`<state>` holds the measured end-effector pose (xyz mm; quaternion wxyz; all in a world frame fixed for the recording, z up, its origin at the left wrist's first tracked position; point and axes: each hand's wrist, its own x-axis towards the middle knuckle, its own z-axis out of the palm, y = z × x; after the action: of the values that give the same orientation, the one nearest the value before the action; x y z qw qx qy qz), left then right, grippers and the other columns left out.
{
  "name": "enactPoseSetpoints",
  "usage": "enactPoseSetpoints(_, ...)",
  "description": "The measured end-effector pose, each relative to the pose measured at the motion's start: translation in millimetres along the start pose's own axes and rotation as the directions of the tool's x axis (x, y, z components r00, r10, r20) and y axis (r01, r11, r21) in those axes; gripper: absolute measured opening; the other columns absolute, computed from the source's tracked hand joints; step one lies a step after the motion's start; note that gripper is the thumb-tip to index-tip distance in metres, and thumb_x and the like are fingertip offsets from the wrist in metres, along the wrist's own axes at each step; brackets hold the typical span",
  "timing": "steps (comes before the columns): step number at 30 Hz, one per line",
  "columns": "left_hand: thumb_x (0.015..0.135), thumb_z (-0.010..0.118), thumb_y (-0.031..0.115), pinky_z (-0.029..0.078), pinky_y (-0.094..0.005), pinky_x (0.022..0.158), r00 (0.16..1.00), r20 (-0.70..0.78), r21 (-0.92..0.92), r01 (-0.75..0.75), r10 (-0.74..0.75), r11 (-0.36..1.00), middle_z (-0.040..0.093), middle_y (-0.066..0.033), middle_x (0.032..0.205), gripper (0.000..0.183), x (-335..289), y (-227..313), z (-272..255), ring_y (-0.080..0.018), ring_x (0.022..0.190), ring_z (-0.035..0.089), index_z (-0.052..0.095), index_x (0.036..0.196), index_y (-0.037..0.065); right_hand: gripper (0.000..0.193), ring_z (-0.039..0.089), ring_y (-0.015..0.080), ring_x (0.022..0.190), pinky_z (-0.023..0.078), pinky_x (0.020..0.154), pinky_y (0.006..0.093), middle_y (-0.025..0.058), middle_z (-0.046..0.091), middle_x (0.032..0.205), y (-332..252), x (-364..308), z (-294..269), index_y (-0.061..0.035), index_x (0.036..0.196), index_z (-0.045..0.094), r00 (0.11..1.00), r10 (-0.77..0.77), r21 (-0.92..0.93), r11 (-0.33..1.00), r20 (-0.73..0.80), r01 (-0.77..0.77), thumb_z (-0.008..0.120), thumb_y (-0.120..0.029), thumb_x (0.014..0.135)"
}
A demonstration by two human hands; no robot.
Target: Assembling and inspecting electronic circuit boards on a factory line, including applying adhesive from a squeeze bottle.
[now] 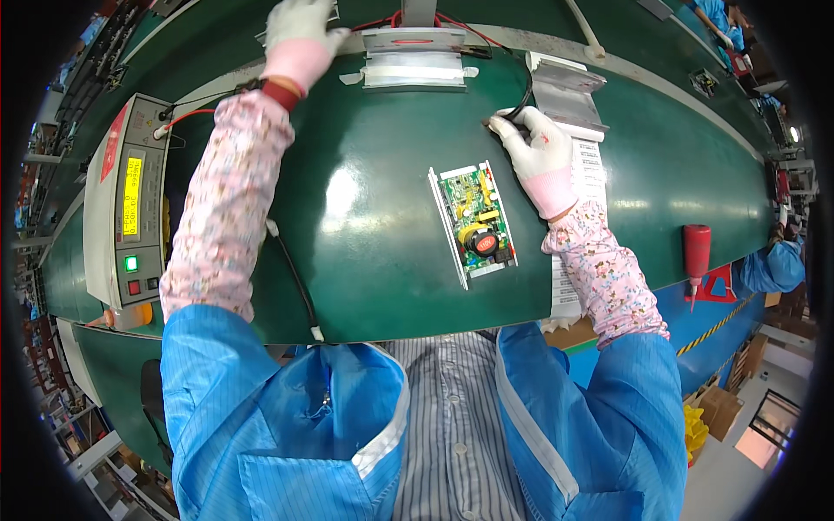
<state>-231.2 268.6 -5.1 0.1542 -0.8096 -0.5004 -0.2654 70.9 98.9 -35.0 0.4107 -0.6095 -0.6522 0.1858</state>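
My left hand (302, 43), in a white glove with a pink cuff, reaches to the far left of the green bench. It is over a metal piece, and its fingertips are largely hidden at the picture's top edge. At the right, my gloved right hand (540, 152) pinches the end of a black cable (526, 94) between thumb and fingers. Left of that hand lies a green circuit board (473, 217) in an open metal frame, carrying a yellow coil and a black round part. A silver metal profile (569, 95) stands just beyond my right hand.
A tester (130, 200) with a lit yellow display stands at the left. A metal bracket (414, 68) sits at the far middle. Label sheets (590, 169) lie beneath my right forearm. A black lead (295, 278) lies near the front edge; a red bottle (696, 252) is at the right.
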Motion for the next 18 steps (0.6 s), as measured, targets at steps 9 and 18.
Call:
enactPoseSetpoints(9,0.081,0.077,0.025,0.048,-0.0389,0.093,0.871,0.018,-0.701,-0.339,0.491,0.627,0.068,-0.0055,0.103,0.029,-133.8,140.6,-96.0,-0.0254,0.095,0.063,0.071,0.105,0.01,0.017,0.054,0.0078,0.063,0.044,0.06,0.0212,0.0026,0.071,0.078,4.0,-13.3,-2.1,0.0015,0.097,0.074,0.999,0.023,-0.033,0.999,0.044,-0.022,0.073,-0.015,0.091)
enactPoseSetpoints(18,0.08,0.075,0.021,0.049,-0.0371,0.082,0.986,0.114,-0.478,-0.051,0.12,0.877,0.065,-0.0029,0.09,0.017,-175.6,170.6,-107.6,-0.0258,0.083,0.06,0.071,0.093,0.011,0.023,0.052,0.009,0.061,0.043,0.058,0.023,0.0023,0.07,0.073,-39.2,-59.6,-30.0,0.0017,0.092,0.076,0.979,0.148,-0.009,0.989,0.141,-0.148,0.071,-0.021,0.091)
